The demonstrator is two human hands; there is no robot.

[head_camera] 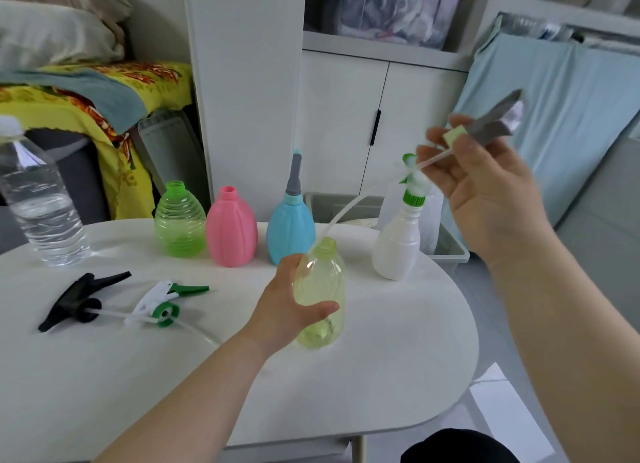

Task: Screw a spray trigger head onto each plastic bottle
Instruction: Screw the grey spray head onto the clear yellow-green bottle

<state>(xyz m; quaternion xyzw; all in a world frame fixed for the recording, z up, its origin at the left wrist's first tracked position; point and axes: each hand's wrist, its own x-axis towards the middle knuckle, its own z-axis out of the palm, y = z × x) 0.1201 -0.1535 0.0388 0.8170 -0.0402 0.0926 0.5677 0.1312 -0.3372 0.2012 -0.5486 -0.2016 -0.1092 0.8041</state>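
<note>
Far left, a clear water bottle (41, 203) stood capped at the edge of the white table (398, 376), not part of the job by the look of it. In front of it, two loose heads lay waiting on their sides: a black trigger head (76, 300) and, just beside it, a white-and-green trigger head (162, 300), dip tubes trailing across the tabletop.

Moving along the back row, the green bottle (180, 220) and the pink bottle (231, 229) both stood with bare, open necks. Those were the two left to do, and there were two heads for them. Next came the blue bottle (291, 227), already wearing a tall grey head. That one counted as done.

Centre stage, the left hand (291, 310) was wrapped around the yellow-green bottle (322, 289), fingers and thumb curled on its body, holding it near the table, tipped slightly. Its neck was open, and a long dip tube (346, 213) curved down to its mouth.

Behind that, the white bottle (398, 244) carried a green-collared sprayer, so that made two finished.

Out on the right, the right hand (485, 192) was up high, fingertips pinching the grey trigger head (495, 123) by its pale green collar, well above the bottle. The tube was feeding in, but the collar had not yet reached the threads. By my count, two were done, one was under way and two were left.
</note>
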